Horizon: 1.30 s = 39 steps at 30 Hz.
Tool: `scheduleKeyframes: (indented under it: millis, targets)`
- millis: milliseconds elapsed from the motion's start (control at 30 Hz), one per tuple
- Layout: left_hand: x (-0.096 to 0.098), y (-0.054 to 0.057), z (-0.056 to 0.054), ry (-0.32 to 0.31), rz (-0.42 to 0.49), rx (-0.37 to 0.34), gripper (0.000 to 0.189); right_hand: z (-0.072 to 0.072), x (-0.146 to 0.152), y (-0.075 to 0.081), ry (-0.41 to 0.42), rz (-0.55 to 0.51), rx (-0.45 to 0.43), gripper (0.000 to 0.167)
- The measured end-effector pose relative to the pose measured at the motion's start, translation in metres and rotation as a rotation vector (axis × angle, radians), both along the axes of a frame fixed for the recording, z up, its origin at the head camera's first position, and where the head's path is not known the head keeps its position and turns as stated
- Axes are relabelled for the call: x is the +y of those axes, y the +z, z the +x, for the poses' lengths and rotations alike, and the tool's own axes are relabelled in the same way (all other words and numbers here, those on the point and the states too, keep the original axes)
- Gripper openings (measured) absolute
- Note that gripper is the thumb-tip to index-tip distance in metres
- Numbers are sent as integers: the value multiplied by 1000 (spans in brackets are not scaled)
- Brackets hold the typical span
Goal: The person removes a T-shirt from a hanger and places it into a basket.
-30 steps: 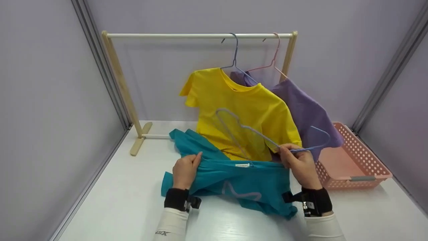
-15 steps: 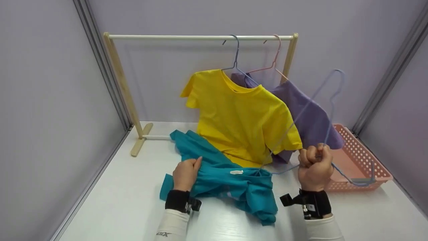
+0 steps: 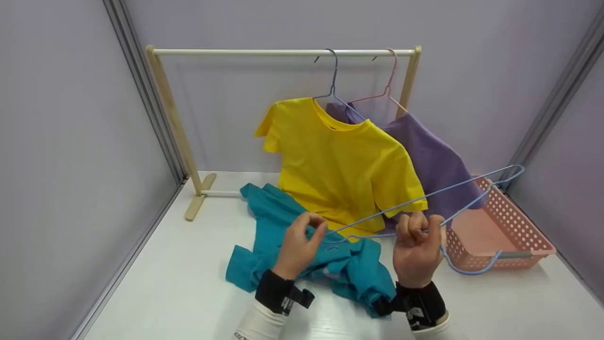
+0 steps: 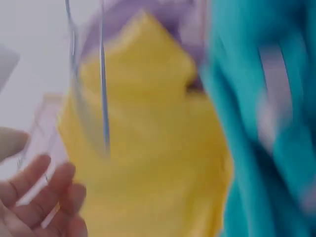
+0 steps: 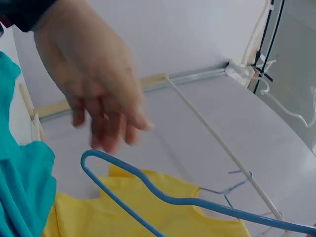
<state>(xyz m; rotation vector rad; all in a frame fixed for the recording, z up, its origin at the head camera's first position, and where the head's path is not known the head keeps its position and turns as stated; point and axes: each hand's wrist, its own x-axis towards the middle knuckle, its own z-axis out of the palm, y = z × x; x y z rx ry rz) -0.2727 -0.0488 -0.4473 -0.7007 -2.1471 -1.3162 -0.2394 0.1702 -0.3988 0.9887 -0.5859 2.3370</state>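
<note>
In your right hand (image 3: 417, 255) you hold the blue hanger (image 5: 187, 201): the fingers are curled and pinch it, with its hook at the lower right and one end of the frame stretching toward the upper right. Your left hand (image 3: 299, 248) holds nothing; its thumb and fingers are apart, near the other end of the hanger. In both wrist views a gap is seen between these fingers and the wire.

The teal shirt (image 3: 271, 226) lies crumpled on the counter (image 3: 179, 274), in front of the rack (image 3: 236, 52), with one part behind and under your left hand. The free end of the hanger is above it and, as it seems, outside the cloth; where the neck opening lies, I cannot tell surely. On the rack hang a yellow shirt (image 3: 339, 165) and a purple shirt (image 3: 432, 156), each on its own hanger. A pink basket (image 3: 512, 217) stands to the right.

I judge that you are now at the step of turning the hanger, before fitting it into the teal shirt. The next move probably calls for your left hand to steady the free end, or to open the collar, while your right hand keeps its hold. Be careful: the loose cloth may catch on the wire.
</note>
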Motion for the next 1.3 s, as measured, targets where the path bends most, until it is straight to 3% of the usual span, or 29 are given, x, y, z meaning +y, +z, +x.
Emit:
scheduleKeyframes:
  millis: [100, 200, 267, 333, 433, 600, 833, 967, 1067, 1200, 1300]
  targets:
    - [14, 7, 12, -183, -26, -24, 21, 6, -15, -5, 27, 9, 35, 27]
    - [20, 11, 20, -322, -82, -139, 29, 9, -24, -9, 27, 42, 80, 22]
    - [22, 12, 21, -378, -112, -211, 34, 9, -27, -10, 28, 72, 110, 20]
    - [21, 11, 21, -399, -135, -238, 37, 8, -28, -12, 30, 107, 140, 19]
    - [19, 12, 21, -375, -161, -218, 41, 8, -29, -12, 28, 159, 160, 17]
    - [9, 18, 20, -330, -166, -198, 48, 11, -31, -9, -50, 272, 121, 6]
    - [-18, 29, 18, -308, -109, -235, 48, 12, -20, -8, -13, 480, -53, 29]
    - [-40, 33, 16, -262, -45, -221, 46, 10, -11, -8, -95, 605, -113, 41]
    - [-55, 36, 14, -202, 21, -216, 45, 5, -5, -8, -192, 701, -159, 34]
    - [-71, 39, 11, -116, 112, -214, 44, -6, 5, -11, -345, 940, -298, 27]
    - [-79, 39, 9, -33, 195, -210, 45, -16, 11, -17, -437, 1227, -450, 40]
